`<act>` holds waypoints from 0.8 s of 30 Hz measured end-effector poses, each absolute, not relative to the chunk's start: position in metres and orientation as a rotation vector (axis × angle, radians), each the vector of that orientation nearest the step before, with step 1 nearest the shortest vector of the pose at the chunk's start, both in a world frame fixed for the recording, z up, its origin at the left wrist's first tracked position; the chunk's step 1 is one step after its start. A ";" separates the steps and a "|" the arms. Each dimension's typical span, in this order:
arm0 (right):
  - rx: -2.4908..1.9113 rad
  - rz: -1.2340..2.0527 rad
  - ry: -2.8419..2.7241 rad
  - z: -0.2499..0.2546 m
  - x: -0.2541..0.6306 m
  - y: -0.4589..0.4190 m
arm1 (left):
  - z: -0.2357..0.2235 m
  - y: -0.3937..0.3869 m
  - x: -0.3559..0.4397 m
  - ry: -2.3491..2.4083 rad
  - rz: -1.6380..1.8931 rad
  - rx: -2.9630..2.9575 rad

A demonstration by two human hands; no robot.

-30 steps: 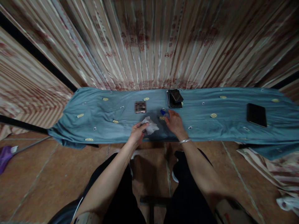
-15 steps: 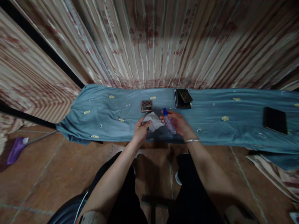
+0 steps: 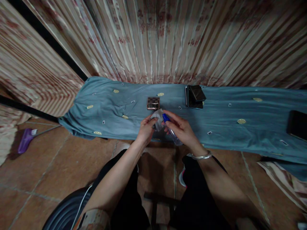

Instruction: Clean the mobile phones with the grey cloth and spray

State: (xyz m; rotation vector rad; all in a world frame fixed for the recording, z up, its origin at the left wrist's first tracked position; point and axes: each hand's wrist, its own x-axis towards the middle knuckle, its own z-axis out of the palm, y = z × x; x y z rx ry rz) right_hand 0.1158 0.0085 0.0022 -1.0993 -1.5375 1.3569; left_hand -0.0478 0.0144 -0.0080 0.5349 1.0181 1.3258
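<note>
Pinched in my left hand (image 3: 146, 128) is a pale grey-white cloth (image 3: 158, 124), crumpled, possibly a wipe. My right hand (image 3: 181, 127) wraps round a small clear spray bottle (image 3: 174, 136) with a blue top (image 3: 165, 118); the bottle is tilted, its top close against the cloth. Just beyond the cloth lies a small brown checked wallet (image 3: 153, 103) with a shiny metal edge. Farther right, a stack of dark wallets (image 3: 195, 96) rests on the blue patterned sheet (image 3: 129, 127).
A black flat case (image 3: 297, 124) lies at the sheet's right end. Striped curtains (image 3: 153, 48) hang behind the bench. On the tiled floor are a purple broom or dustpan head (image 3: 26, 140) at left and a round black ribbed object (image 3: 64, 210) by my left leg.
My right hand has brought the spray bottle leftward, its blue top now against the cloth. The view has shifted, so the wallets appear a little higher and the black case farther right.
</note>
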 end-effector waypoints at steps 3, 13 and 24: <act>-1.227 0.983 -1.832 0.000 0.113 0.002 | -0.007 0.012 -0.045 1.027 1.306 0.495; -1.310 0.617 -2.064 -0.006 0.111 0.006 | -0.007 0.006 -0.042 0.982 1.278 0.355; -1.400 0.521 -2.106 -0.008 0.102 0.005 | 0.000 0.002 -0.042 1.013 1.232 0.323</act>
